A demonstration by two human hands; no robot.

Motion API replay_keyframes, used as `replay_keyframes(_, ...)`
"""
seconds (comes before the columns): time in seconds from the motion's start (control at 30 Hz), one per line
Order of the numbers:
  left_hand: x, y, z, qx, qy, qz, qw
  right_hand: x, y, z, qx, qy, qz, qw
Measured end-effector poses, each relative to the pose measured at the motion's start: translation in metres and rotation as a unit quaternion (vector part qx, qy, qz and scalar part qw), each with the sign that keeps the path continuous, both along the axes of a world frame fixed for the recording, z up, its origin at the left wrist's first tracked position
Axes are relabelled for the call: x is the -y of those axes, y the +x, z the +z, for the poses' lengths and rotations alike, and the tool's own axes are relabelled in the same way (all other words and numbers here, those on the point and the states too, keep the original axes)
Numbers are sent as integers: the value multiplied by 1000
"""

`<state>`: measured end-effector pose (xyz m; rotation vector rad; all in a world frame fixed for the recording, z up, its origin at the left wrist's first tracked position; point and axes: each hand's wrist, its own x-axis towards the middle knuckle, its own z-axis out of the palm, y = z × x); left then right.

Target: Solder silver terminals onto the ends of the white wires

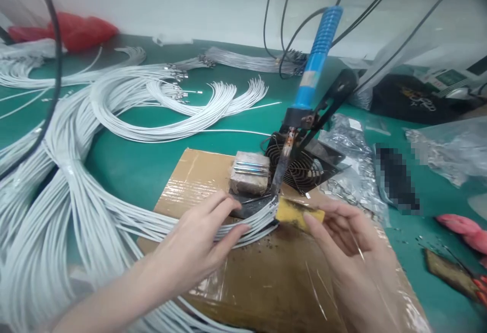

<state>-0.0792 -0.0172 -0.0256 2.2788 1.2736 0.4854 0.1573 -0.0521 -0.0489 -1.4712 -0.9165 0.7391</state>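
My left hand [205,231] is closed around a bundle of thin white cables [152,226], thumb in front and fingers behind. The cable ends fan out to the right of my fingertips. In my right hand [350,241], thumb and fingers pinch a yellow sponge [292,213] with dark stains, its left edge at the cable ends. A thin shiny wire [359,252] runs across the right palm. Just above the cable ends, the tip of a blue-handled soldering iron [314,64] points down, held in a stand. Beside it, a grey block [250,173] carries several shiny rods.
Cardboard [258,292] lies under the work on a green table [125,163]. A small black fan [300,165] stands behind the iron. More white cable bundles [68,170] fill the left. Plastic bags [350,170] and a dirty brown pad [451,274] lie at right. Black cords hang above.
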Motion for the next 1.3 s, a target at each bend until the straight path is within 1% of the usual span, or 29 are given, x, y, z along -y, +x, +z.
replay_keyframes(0.07,6,14,6,79,-75,62,992,-5,-10,0,-20,2,30,999)
replay_keyframes(0.1,8,22,8,105,-99,88,986,-7,-14,0,-28,2,47,998)
replay_keyframes(0.17,9,36,9,150,-143,118,971,-9,-20,1,-43,3,74,996)
replay_keyframes(0.23,7,47,7,196,-180,159,951,-11,-24,2,-51,6,89,995)
replay_keyframes(0.3,5,53,3,240,-178,184,936,-12,-27,2,-52,16,90,995)
replay_keyframes(0.37,6,56,-2,266,-121,192,937,-10,-30,2,-42,34,79,995)
replay_keyframes(0.43,9,56,-6,270,-41,180,945,-7,-34,1,-23,57,63,996)
replay_keyframes(0.5,13,55,-9,267,17,155,951,-3,-37,0,6,75,50,996)
replay_keyframes(0.57,16,54,-10,259,47,139,955,2,-39,-1,37,79,43,995)
replay_keyframes(0.63,17,53,-10,252,59,132,957,5,-39,-2,61,71,41,995)
replay_keyframes(0.7,16,54,-9,240,47,136,960,6,-37,-3,75,57,42,995)
replay_keyframes(0.87,12,57,-10,206,-15,170,964,1,-32,-6,78,19,51,995)
replay_keyframes(0.97,13,55,-13,193,-19,175,965,0,-24,-5,70,11,30,997)
replay_keyframes(1.13,15,48,-14,179,-15,193,965,2,-8,2,35,7,-4,999)
replay_keyframes(1.2,14,46,-14,179,-24,203,962,2,-8,4,24,8,5,1000)
replay_keyframes(1.3,14,47,-14,187,-48,208,959,2,-15,4,6,11,43,999)
